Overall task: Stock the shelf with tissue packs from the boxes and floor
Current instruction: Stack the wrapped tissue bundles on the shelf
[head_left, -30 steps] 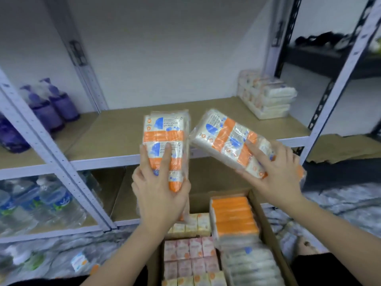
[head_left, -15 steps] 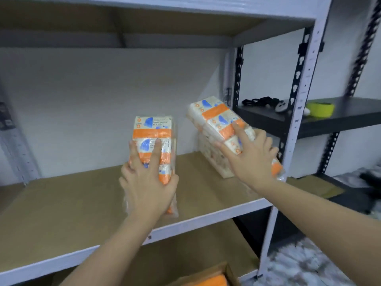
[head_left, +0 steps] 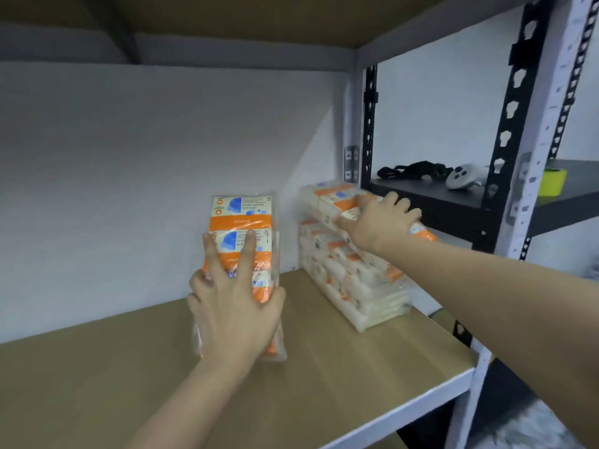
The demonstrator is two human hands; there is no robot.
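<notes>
Two hands, each on a tissue pack: left hand [head_left: 235, 306] fingers gripping an upright orange-and-white tissue pack [head_left: 242, 241] above the brown shelf board [head_left: 129, 367]. Right hand [head_left: 377, 222] fingers closed on a second pack [head_left: 327, 197], resting atop the stacked tissue packs [head_left: 350, 280] at the shelf's right end, by the white upright [head_left: 525, 205].

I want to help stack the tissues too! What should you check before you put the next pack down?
1. Left hand grips its tissue pack firmly: ok.
2. Right hand's pack sits flat on the stack: cannot tell, it is blurred.
3. Stack stands straight: not ok, it leans a bit.
4. Bare shelf board left of the stack: ok.
5. Left pack upright: ok.
</notes>
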